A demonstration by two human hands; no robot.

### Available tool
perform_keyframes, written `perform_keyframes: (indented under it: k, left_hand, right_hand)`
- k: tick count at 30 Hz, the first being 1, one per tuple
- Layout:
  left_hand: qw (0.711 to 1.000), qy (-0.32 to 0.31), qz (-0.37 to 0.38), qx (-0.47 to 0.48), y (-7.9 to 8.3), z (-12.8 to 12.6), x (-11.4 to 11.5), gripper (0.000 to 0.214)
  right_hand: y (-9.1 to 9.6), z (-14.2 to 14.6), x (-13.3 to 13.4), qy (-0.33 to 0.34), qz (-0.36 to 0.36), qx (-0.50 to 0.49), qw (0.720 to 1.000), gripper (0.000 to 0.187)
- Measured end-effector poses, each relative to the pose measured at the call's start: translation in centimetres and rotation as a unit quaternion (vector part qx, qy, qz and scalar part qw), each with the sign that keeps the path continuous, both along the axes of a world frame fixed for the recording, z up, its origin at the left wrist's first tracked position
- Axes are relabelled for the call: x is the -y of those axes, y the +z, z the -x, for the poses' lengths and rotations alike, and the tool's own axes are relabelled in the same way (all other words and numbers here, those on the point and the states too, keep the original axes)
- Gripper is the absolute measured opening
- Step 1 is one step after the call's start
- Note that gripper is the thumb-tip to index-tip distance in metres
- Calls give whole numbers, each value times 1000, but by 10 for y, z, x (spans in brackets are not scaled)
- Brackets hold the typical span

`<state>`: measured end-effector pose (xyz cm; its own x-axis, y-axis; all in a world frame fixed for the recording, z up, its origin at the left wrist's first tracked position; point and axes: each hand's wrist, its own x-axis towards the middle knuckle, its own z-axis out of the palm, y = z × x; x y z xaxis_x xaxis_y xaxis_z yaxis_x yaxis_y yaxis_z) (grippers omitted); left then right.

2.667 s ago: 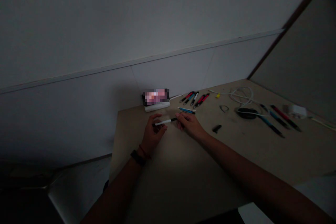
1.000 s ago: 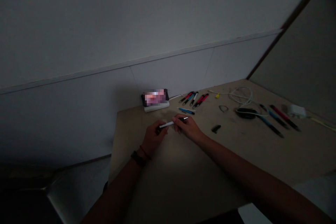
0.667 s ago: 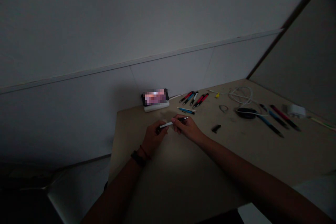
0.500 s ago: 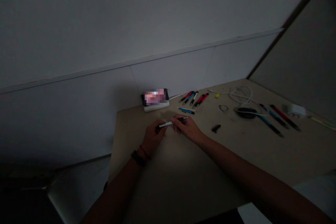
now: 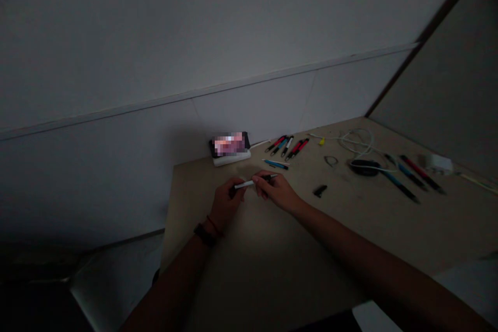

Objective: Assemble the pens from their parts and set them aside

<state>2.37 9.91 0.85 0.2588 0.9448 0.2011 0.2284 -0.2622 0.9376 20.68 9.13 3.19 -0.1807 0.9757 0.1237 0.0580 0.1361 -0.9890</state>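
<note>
A white pen with black ends (image 5: 247, 183) is held level between both my hands above the tan table (image 5: 249, 259). My left hand (image 5: 226, 204) is closed round its left, black end; a dark band and a red cord sit on that wrist. My right hand (image 5: 274, 190) pinches the pen's right end with closed fingers. A blue pen (image 5: 277, 164) lies just beyond my right hand.
Several red, blue and white pens (image 5: 287, 145) lie near the wall beside a phone on a white block (image 5: 230, 148). A small black piece (image 5: 320, 190), a white cable (image 5: 356, 141), a dark oval object (image 5: 364, 167), more pens (image 5: 412, 175) and a white charger (image 5: 439, 164) lie to the right.
The pen's white barrel has slid from my left hand toward the right; a black end now sits in the left hand. Both hands stay over the same spot.
</note>
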Motion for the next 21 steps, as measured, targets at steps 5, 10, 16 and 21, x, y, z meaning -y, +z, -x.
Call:
perform_keyframes:
  k: [5, 10, 16, 21]
  left_hand:
    - [1000, 1, -2, 0, 0, 0, 0, 17]
    - [1000, 8, 0, 6, 3, 0, 2, 16]
    - [1000, 16, -3, 5, 4, 0, 1, 15]
    - [1000, 21, -12, 6, 5, 1, 0, 16]
  right_hand:
    - [-1, -1, 0, 2, 2, 12, 1000, 44]
    - [-5, -1, 0, 2, -2, 27, 1000, 46]
    - [-6, 0, 1, 3, -6, 33, 999, 46]
    - [0, 2, 6, 6, -30, 25, 999, 44]
